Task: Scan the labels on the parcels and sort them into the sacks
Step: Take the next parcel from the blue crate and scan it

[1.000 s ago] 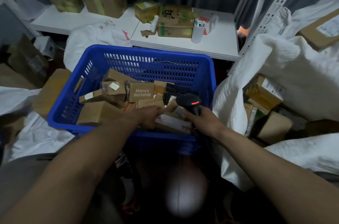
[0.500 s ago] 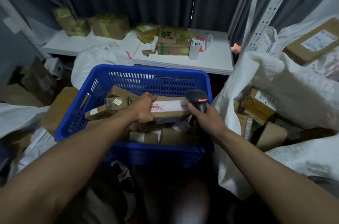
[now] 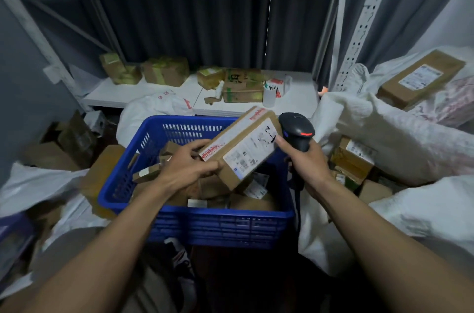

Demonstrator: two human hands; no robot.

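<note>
Left hand [image 3: 188, 168] grips the box [image 3: 239, 147] tilted over the crate [image 3: 195, 223], right hand [image 3: 309, 165] clutches the scanner [image 3: 296, 133] right at its far end, so I'd back the scanner off and aim at the barcode on the label [image 3: 250, 152].

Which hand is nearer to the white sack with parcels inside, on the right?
Right. The right hand, gripping the scanner, is beside the opening of the sack; the left hand holds a parcel over the blue basket, farther off.
</note>
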